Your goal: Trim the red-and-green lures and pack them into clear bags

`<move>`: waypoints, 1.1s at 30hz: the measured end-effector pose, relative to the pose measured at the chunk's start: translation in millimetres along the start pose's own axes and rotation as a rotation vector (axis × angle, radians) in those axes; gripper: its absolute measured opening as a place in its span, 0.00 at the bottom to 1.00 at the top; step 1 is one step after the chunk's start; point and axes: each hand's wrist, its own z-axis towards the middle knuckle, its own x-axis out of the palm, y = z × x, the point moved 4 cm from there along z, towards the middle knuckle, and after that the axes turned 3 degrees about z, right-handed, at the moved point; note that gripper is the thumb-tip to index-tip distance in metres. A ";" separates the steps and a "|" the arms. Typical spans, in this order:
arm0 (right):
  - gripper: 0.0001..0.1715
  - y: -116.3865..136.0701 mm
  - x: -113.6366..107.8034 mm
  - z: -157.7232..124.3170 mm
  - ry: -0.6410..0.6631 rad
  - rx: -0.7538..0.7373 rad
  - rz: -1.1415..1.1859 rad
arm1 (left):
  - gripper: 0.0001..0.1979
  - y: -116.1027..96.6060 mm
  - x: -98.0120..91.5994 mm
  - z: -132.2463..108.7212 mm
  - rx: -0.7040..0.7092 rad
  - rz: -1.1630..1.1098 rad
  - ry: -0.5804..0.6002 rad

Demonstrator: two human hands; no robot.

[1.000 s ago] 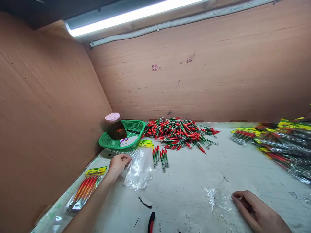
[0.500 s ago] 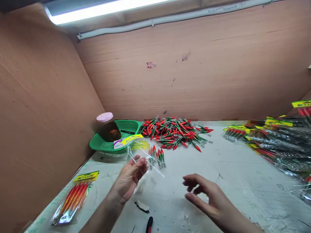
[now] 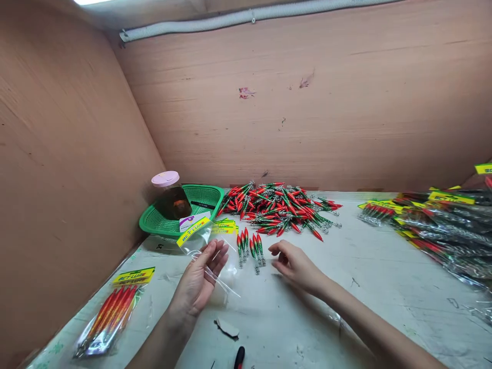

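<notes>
My left hand (image 3: 205, 274) is closed on a clear plastic bag (image 3: 194, 245) with a yellow "BCT LURE" header; nothing shows inside it. Thin white strands trail from the same hand. Just right of the bag, several red-and-green fishing lures (image 3: 249, 247) lie in two small groups on the table, hooks toward me. My right hand (image 3: 288, 259) hovers beside them, thumb and fingers apart and curved, holding nothing. Behind, a big pile of the same lures (image 3: 277, 205) rests against the back wall. More yellow-headed bags (image 3: 226, 225) lie behind my left hand.
A green basket (image 3: 154, 225) at the back left holds a pink-lidded jar (image 3: 175, 202). A bag of orange lures (image 3: 111, 312) lies at left, and filled bags (image 3: 438, 236) are heaped at right. Near the front are a torn scrap (image 3: 227, 329) and a black-and-red handle (image 3: 239, 356).
My right hand has moved forward and left, close to the small lure groups. The bag in my left hand has tilted and shifted slightly left. The view has dipped a little.
</notes>
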 end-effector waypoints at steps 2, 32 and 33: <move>0.12 -5.8 4.8 6.4 0.005 -0.043 -0.132 | 0.09 -1.4 -3.7 2.8 -0.004 -0.016 -0.015; 0.11 103.6 23.3 -61.8 -0.080 -0.704 -0.765 | 0.08 29.5 2.7 -19.6 -0.235 0.050 0.381; 0.12 103.0 23.2 -61.7 -0.093 -0.708 -0.777 | 0.09 29.7 3.8 -21.7 -0.244 0.054 0.414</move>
